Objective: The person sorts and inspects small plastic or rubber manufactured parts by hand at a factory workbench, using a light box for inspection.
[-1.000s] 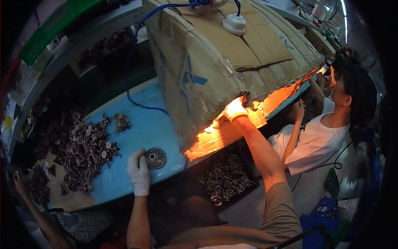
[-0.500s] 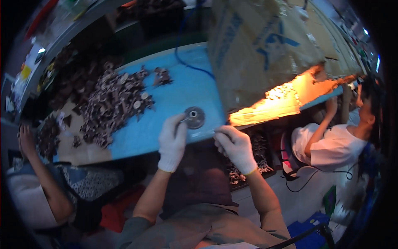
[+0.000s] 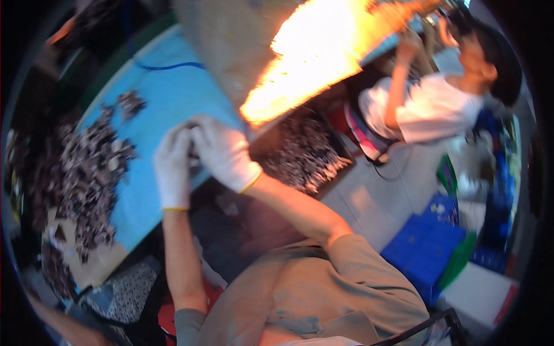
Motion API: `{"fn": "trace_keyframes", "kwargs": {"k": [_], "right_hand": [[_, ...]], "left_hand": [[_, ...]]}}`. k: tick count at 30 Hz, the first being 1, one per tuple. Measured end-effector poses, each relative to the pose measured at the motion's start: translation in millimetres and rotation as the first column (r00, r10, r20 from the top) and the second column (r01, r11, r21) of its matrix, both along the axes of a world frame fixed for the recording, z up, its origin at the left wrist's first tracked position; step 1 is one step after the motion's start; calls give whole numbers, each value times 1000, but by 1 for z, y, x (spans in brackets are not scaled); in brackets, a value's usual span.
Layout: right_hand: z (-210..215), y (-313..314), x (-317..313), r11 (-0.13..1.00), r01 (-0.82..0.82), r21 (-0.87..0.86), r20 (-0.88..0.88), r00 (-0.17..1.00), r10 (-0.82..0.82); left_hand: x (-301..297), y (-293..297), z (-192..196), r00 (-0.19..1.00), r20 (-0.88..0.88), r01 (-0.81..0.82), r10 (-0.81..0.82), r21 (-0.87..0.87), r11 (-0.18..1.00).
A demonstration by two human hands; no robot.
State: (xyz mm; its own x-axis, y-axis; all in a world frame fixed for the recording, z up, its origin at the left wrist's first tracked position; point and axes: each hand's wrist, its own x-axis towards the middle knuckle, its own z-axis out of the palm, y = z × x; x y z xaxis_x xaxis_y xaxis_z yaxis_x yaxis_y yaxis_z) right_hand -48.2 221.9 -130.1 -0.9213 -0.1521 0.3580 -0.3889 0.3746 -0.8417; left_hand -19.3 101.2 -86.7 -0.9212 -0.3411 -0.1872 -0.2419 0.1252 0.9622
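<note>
Two white-gloved hands, the left hand [image 3: 173, 167] and right hand [image 3: 222, 151], meet with fingertips together; whether they pinch anything cannot be told. A blurred dark grey object [image 3: 194, 159], partly hidden, shows between them at the front edge of a blue tabletop [image 3: 141, 193]. Leftward lies a pile of small brown parts [image 3: 89, 176]; beyond the right hand, a cardboard enclosure [image 3: 222, 49] glows orange inside. A seated person in white [image 3: 441, 112] is farther right.
</note>
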Motion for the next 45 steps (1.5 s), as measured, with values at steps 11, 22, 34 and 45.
{"fn": "trace_keyframes", "kwargs": {"k": [11, 22, 34, 45], "right_hand": [[-148, 287, 75, 580, -92, 809, 377, 839, -393], [-174, 319, 92, 709, -91, 699, 469, 807, -359], [4, 183, 98, 851, 263, -454, 654, 747, 119], [68, 104, 54, 844, -154, -513, 819, 208, 535]], "left_hand": [[-24, -9, 8, 962, 166, 205, -218, 92, 974], [-19, -3, 17, 981, 84, 162, -172, 120, 979], [119, 67, -12, 951, -68, 310, -303, 193, 931], [107, 39, -19, 753, -525, 239, -398, -345, 908]]}}
